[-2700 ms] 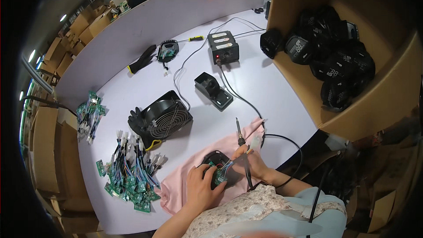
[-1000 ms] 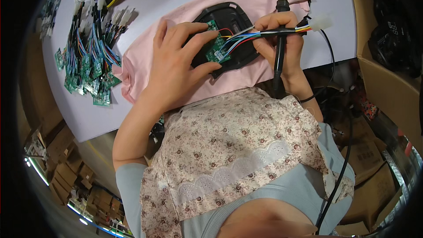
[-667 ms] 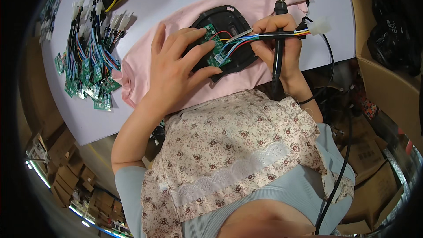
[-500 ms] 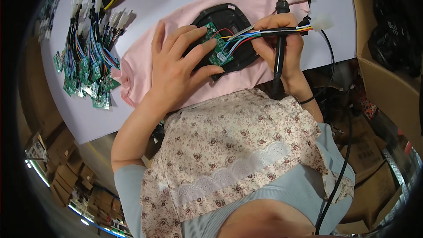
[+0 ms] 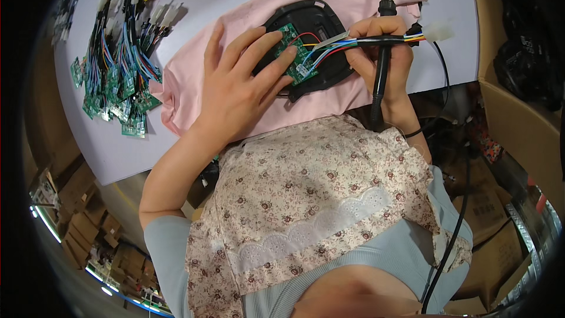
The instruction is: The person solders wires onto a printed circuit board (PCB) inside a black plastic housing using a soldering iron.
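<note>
A green circuit board lies in a black plastic housing on a pink cloth. Spread across the board's left side are the fingertips of my left hand; its thumb tip is hard to see. My right hand is closed around a soldering iron, whose metal end points to the far side. Silver tweezers stick out from its fingertips over the board's wires. The coloured wires run from the board through a black sleeve across my right hand to a white plug.
Several wired circuit boards lie piled on the white table at the left. A black cable hangs at the right. Beyond the table's right edge stands a cardboard box with black parts inside.
The housing, board and both hands have shifted slightly right in the picture. My left thumb has drawn in from the housing's near edge. The right hand keeps its grip.
</note>
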A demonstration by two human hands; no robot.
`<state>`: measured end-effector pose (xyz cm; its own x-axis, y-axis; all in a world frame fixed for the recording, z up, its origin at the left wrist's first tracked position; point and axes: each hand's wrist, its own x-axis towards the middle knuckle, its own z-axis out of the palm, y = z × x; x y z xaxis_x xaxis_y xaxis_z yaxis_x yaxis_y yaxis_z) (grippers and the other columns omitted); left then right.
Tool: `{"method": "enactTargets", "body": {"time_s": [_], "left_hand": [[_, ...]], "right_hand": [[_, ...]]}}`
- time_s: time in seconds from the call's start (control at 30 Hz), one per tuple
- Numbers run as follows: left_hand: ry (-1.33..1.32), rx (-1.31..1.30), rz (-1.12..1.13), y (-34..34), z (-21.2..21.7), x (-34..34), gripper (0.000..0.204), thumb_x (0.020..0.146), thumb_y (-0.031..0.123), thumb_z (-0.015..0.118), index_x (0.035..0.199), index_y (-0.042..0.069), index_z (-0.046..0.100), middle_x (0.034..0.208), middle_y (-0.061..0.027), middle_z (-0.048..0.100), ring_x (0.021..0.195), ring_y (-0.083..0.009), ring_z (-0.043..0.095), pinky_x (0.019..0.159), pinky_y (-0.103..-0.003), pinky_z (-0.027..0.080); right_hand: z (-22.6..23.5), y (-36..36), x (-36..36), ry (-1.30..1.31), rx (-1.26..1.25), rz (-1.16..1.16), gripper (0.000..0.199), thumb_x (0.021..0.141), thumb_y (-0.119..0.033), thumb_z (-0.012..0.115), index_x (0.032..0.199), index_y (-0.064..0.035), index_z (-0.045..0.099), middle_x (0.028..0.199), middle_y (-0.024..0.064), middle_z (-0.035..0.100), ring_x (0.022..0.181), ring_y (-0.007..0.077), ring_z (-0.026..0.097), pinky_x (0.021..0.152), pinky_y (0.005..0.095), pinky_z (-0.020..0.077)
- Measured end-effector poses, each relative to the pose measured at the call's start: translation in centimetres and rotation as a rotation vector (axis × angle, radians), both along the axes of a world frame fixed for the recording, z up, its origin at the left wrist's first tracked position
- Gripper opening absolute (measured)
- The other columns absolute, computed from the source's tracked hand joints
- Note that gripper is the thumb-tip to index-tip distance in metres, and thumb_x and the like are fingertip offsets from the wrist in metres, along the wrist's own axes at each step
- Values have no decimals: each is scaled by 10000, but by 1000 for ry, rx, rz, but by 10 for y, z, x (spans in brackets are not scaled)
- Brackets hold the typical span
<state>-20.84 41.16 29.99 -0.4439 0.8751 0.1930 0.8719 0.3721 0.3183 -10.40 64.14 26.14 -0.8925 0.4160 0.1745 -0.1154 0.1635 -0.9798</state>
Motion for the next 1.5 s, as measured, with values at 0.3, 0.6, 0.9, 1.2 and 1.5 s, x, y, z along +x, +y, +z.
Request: {"method": "enactTargets", "body": {"time_s": [0.3,0.6,0.9,1.2,1.5], "left_hand": [[67,8,4,7,5,-8,390,854,180,720,1240,128,687,1281,-41,609,1234,-226,553,1189,-522,278],[-30,7,40,3,2,-2,421,930,134,652,1348,95,623,1386,-93,575,1279,-269,543,1200,-502,288],[-51,47,58,1,-8,1,448,906,120,660,1349,76,618,1358,-111,578,1265,-282,548,1176,-485,344],[-77,104,50,3,-11,0,511,824,82,671,1332,53,623,1339,-103,586,1262,-285,552,1147,-462,389],[-87,88,40,1,-11,-1,511,816,117,699,1323,156,645,1347,-75,605,1296,-270,543,1173,-482,354]], "right_hand": [[-2,15,-16,29,82,-15,263,842,45,756,1024,-3,573,942,52,669,821,102,641,731,249,534],[49,55,11,235,590,-419,162,1014,-95,567,990,42,650,960,130,753,770,160,673,719,252,535],[75,-1,-10,251,-224,-63,617,1053,-494,411,1258,79,512,920,251,688,668,263,681,639,334,562],[56,-17,-30,234,-240,-20,222,960,-107,718,1035,20,553,905,119,687,730,105,655,662,202,511],[37,-14,-29,162,186,-175,204,936,-65,690,997,-27,499,814,15,560,656,51,462,619,211,390]]}}
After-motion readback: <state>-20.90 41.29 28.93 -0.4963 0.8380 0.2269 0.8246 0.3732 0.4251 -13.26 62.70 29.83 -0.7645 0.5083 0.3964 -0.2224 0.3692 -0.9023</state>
